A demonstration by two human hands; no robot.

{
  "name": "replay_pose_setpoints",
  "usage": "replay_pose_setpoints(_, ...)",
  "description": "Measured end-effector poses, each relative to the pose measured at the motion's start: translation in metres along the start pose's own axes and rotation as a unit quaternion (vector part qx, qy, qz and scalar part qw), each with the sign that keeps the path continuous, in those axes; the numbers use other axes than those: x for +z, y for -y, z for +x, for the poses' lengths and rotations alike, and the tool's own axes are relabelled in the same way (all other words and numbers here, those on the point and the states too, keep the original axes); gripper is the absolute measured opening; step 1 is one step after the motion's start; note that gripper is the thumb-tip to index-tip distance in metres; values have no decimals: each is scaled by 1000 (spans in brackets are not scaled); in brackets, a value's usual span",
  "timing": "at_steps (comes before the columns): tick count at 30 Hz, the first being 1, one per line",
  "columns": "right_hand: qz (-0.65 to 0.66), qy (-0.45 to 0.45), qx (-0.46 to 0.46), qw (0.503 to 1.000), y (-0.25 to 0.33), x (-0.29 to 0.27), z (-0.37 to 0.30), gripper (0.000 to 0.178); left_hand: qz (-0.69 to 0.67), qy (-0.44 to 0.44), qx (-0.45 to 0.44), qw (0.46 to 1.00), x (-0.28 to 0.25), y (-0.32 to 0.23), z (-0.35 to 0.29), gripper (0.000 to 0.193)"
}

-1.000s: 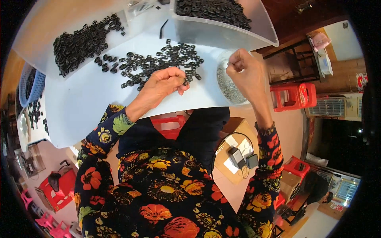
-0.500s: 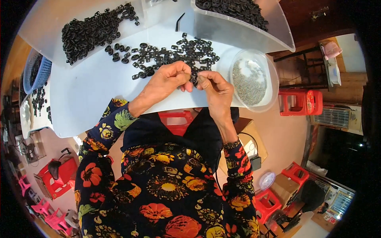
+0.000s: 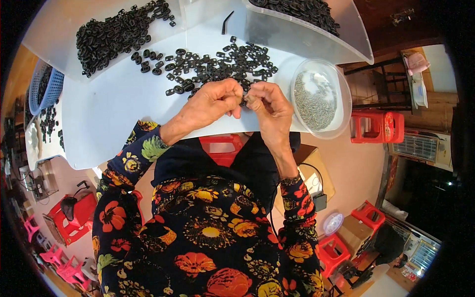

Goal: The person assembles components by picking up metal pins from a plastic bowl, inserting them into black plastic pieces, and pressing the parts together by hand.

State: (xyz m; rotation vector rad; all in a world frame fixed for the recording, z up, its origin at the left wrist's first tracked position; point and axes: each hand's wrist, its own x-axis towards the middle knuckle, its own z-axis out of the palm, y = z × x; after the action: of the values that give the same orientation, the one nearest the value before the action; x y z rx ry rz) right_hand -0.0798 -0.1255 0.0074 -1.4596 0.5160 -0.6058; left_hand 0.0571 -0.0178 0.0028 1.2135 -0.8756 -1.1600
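Note:
Both hands meet over the near edge of the white tabletop (image 3: 114, 109), their pinched fingertips almost touching. My left hand (image 3: 213, 105) has thumb and forefinger pressed together, and whatever they hold is hidden. Just beside it, my right hand (image 3: 271, 106) pinches too; any small piece in its fingers is too covered to name. Right behind the fingers lies a spread of small black plastic parts (image 3: 213, 68), some oval and some with two holes. An oval clear dish (image 3: 345, 106) of thin silvery metal pins (image 3: 314, 101) stands to the right of my right hand.
Black parts fill a translucent bin (image 3: 307, 34) at the far right and lie heaped (image 3: 111, 42) in another at the far left. Between them lies a thin bent black tool (image 3: 227, 22). A blue basket (image 3: 47, 89) is at left; red stools (image 3: 377, 127) stand around.
The table and its contents have shifted slightly in view. Both hands keep their pinch at nearly the same place, fingertips still together.

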Motion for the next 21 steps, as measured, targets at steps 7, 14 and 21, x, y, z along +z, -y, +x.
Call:
replay_pose_setpoints(7, -15, 1, -11, 1000, -2, 0, -1, 21, 20, -8, 8, 1000, 1, -1, -1, 8)
replay_pose_setpoints(14, -24, -3, -33, 999, -7, 1, -2, 20, 45, -47, 41, 997, 5, 7, -1, 5)
replay_pose_setpoints(21, -50, 33, -15, 998, -4, -7, 3, 9, 66, -47, 62, 995, 7, 5, 0, 7)
